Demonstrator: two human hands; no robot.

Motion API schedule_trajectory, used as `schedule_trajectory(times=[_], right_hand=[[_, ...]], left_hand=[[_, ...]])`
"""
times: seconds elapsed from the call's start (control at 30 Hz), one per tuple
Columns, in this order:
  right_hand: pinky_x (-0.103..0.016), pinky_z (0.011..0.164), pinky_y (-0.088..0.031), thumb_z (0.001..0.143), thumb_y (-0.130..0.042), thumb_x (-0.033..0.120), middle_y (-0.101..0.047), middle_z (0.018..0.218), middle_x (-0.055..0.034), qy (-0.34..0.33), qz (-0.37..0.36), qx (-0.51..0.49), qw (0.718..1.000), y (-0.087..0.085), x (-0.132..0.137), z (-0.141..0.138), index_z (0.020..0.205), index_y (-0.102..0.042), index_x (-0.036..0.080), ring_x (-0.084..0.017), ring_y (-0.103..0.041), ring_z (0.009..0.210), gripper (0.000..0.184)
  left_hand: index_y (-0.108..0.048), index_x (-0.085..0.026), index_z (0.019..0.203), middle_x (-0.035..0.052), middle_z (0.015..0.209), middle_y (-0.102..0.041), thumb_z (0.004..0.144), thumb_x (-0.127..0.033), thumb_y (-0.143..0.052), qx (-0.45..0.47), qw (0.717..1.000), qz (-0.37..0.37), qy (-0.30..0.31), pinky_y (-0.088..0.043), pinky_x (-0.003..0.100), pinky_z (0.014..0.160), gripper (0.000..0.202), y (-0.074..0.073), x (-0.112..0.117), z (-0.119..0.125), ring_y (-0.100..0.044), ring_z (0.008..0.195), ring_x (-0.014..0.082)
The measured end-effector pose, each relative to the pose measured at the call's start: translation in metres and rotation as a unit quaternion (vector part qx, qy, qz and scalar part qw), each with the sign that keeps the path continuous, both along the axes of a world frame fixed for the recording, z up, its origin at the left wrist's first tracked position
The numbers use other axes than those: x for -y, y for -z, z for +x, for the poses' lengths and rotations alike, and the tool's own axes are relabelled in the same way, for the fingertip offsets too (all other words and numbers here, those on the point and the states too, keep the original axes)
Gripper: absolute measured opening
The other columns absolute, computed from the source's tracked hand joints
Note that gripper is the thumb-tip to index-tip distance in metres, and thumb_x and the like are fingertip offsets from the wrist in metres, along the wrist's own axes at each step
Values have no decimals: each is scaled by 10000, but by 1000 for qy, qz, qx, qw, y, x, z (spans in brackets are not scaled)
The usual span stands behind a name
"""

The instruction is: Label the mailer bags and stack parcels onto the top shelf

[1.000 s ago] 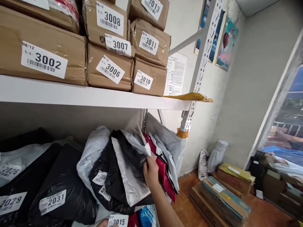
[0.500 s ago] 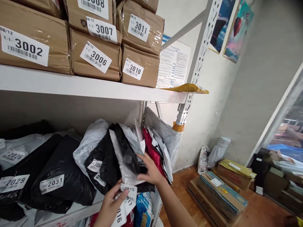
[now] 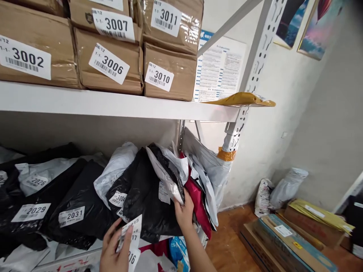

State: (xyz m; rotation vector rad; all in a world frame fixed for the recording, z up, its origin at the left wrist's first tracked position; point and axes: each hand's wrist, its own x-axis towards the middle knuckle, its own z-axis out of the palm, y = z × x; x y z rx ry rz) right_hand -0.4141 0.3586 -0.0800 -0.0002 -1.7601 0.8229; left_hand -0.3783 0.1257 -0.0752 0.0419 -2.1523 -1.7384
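My left hand (image 3: 112,251) is low in the view and closed on a strip of white number labels (image 3: 131,237), the bottom one ending in 16. My right hand (image 3: 184,212) grips the lower edge of a grey-and-black poly mailer (image 3: 166,175) standing among the parcels on the lower shelf. Beside it leans a black bag labelled 3004 (image 3: 141,192) on the left and a dark red mailer (image 3: 198,198) on the right. More black bags labelled 2031 (image 3: 72,216) and 2029 (image 3: 31,212) lie further left.
The white shelf board (image 3: 113,104) above carries cardboard boxes numbered 3002 (image 3: 25,58), 3006 (image 3: 109,64), 3010 (image 3: 161,77). A yellow envelope (image 3: 241,99) lies on its right end by the perforated upright (image 3: 249,83). Boxes (image 3: 286,241) and bags (image 3: 287,183) sit on the wooden floor at right.
The view has swung right and closer. My left hand came up into view with the label strip. My right hand shifted along the mailers and now grips the grey-and-black one.
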Motion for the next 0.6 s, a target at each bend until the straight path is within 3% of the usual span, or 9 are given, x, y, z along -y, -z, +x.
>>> schedule_trajectory(times=[0.07, 0.13, 0.27, 0.43, 0.6], right_hand=[[-396, 824, -577, 830, -526, 213, -700, 1090, -135, -5, 0, -5, 1000, 0, 1, 0, 1179, -587, 151, -258, -682, 978, 360], [-395, 825, -577, 824, -530, 218, -705, 1084, -131, -7, -9, -9, 1000, -1, 3, 0, 1164, -599, 149, -257, -684, 973, 354], [-405, 827, -574, 831, -540, 250, -708, 1077, -135, -11, -32, -3, 999, -2, 4, -2, 1162, -611, 139, -262, -687, 955, 356], [-414, 821, -570, 833, -554, 285, -708, 1070, -142, -16, -44, -6, 999, 2, 3, -4, 1160, -619, 133, -271, -685, 950, 366], [-402, 829, -569, 826, -578, 308, -704, 1059, -136, -75, -94, -2, 993, -1, 6, -3, 1172, -621, 140, -252, -682, 935, 387]], left_hand=[[-724, -205, 867, 135, 1338, -518, 673, -697, -602, 14, 1000, -3, 16, -420, 492, 1041, 542, 1, -3, -3, -496, 1235, 354], [-730, -188, 865, 174, 1365, -492, 685, -707, -574, -3, 999, -30, 33, -447, 477, 1013, 571, -7, -18, -3, -491, 1246, 366], [-737, -188, 955, 229, 1437, -402, 787, -667, -465, -30, 985, -147, 82, -497, 489, 928, 575, -23, -45, 9, -492, 1247, 399], [-734, -236, 964, 193, 1509, -304, 879, -558, -406, -45, 971, -198, 128, -551, 392, 818, 468, -27, -43, 20, -563, 1189, 336], [-728, -224, 942, 142, 1501, -355, 888, -408, -471, -98, 940, -162, 283, -537, 305, 839, 320, -65, -63, 1, -508, 1261, 288]])
